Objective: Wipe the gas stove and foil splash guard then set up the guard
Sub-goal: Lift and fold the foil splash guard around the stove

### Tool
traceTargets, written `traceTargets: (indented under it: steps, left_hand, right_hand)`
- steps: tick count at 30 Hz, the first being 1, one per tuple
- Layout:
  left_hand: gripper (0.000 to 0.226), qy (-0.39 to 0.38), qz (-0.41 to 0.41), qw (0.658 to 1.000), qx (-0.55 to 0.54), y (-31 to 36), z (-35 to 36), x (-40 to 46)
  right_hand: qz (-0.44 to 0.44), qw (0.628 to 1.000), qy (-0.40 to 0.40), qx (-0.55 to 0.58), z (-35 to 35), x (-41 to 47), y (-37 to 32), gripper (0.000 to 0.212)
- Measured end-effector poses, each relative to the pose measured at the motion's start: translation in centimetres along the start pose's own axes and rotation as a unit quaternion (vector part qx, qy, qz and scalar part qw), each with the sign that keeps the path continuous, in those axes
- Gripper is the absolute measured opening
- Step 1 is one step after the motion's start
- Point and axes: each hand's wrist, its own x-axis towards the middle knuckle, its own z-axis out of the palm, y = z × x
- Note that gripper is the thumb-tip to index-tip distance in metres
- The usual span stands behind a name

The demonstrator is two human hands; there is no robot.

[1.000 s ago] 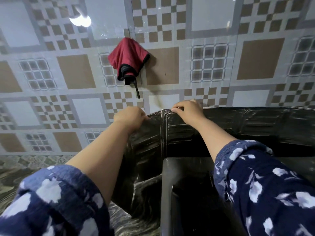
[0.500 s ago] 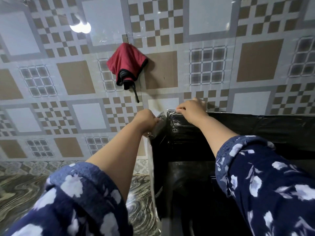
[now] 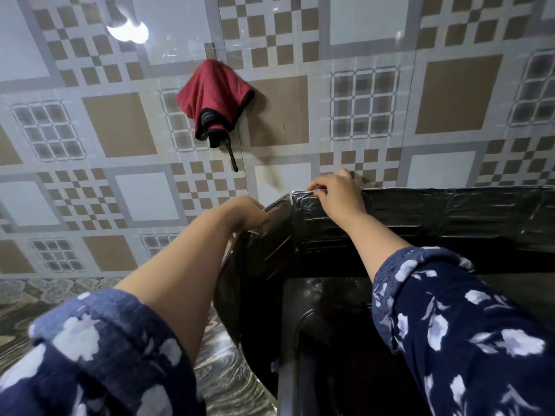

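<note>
Dark foil, checked tiles, flowered sleeves

The splash guard (image 3: 420, 211) under my hands is glossy black with silvery creases. My sleeves (image 3: 468, 334) are navy with pale blue-white flowers. The wall tiles (image 3: 354, 34) show tan, grey and white squares and checkers. A red cloth (image 3: 214, 94) edged in black hangs there. The countertop (image 3: 228, 382) swirls grey-green and white.

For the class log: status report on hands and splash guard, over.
Left hand grips side panel top. Right hand grips splash guard top edge at corner. Guard upright around stove. Nothing obstructing.
</note>
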Motion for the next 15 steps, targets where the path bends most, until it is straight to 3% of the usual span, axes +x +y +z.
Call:
traceTargets:
  steps: [3,6,10,15]
  left_hand:
    - [0.034,-0.016,-0.022,0.998,0.063,-0.8,-0.5,-0.1]
    - [0.039,-0.029,-0.039,0.997,0.056,-0.8,-0.7,-0.7]
    - [0.044,-0.033,-0.021,0.999,-0.029,-0.1,-0.2,-1.8]
    - [0.055,-0.097,-0.001,0.982,-0.164,0.8,0.7,-3.5]
  right_hand:
    - [0.017,1.0,0.005,-0.003,0.3,-0.2,0.1,0.025]
    - [0.039,0.999,-0.001,0.021,0.6,0.0,0.1,0.028]
    - [0.052,0.997,-0.01,0.048,1.0,0.4,0.4,0.027]
    - [0.034,0.998,0.002,0.06,1.4,0.5,1.0,0.027]
